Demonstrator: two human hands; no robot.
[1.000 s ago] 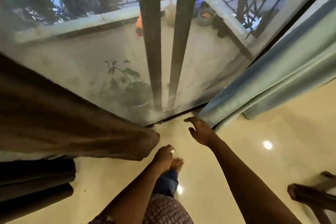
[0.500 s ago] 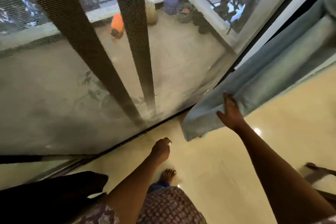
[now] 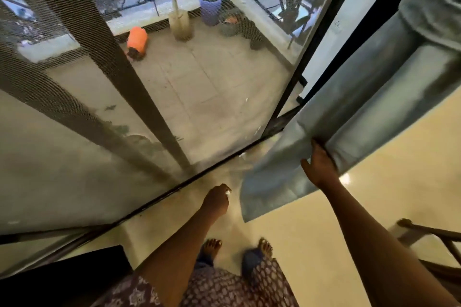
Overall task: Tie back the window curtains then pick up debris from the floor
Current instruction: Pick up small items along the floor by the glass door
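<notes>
Looking down from your head camera, you had your right hand [image 3: 320,169] at the lower edge of the curtain [image 3: 349,119], fingers tucked into a fold of the pale blue cloth and gripping it, thumb spread to the side. The curtain hung at the right side of the window, its bottom corner lifted off the floor [image 3: 324,232] and flaring out toward your feet. Your left hand [image 3: 216,200] was held out over the floor just beside that corner, not touching it; its fingers were curled under with the thumb tucked in, and it held nothing that you could see. Your bare feet [image 3: 212,247] stood on the glossy cream floor close to the window track [image 3: 174,189]. Small pale specks lay on the floor near the track, just beyond your left hand; they were too small to tell what they were.

Through the mesh screen [image 3: 74,45] you saw a tiled balcony with an orange container [image 3: 137,38] lying on its side, a purple basket [image 3: 210,5] against the far wall and a grey pot [image 3: 229,23] beside it. A dark piece of furniture [image 3: 62,279] filled the lower left, and dark wooden chair legs [image 3: 436,234] showed at the right edge.
</notes>
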